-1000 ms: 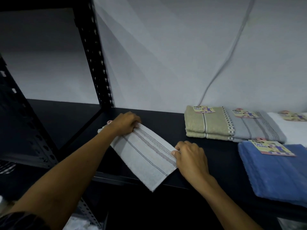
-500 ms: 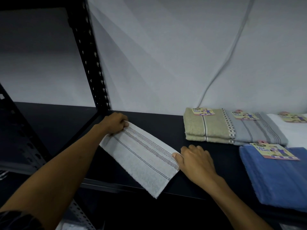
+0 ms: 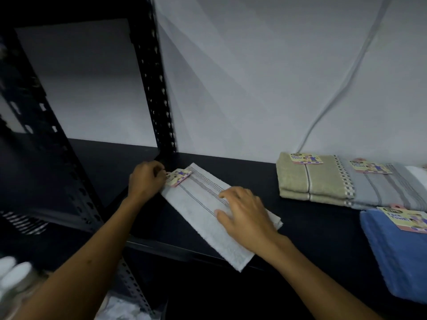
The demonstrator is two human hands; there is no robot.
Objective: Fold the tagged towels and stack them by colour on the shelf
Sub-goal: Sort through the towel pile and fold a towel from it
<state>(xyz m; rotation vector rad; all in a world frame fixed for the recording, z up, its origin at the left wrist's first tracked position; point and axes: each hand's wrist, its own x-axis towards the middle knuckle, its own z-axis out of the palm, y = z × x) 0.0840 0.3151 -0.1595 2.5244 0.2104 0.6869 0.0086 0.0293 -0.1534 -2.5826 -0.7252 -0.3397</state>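
A single head-worn view looks forward and down, close over the front edge of a dark shelf [image 3: 300, 218] toward a pale wall [image 3: 254, 77]. The wide lens bends the upright [image 3: 159, 88]; the left edge is blurred, perhaps by motion.

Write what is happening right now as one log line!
left hand: pinches tag | right hand: flat on grey-white towel | towel: folded, on shelf

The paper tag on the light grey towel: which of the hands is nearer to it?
Left. The left hand pinches the paper tag at the far corner of the light grey towel. The right hand rests flat farther along the towel, apart from the tag.
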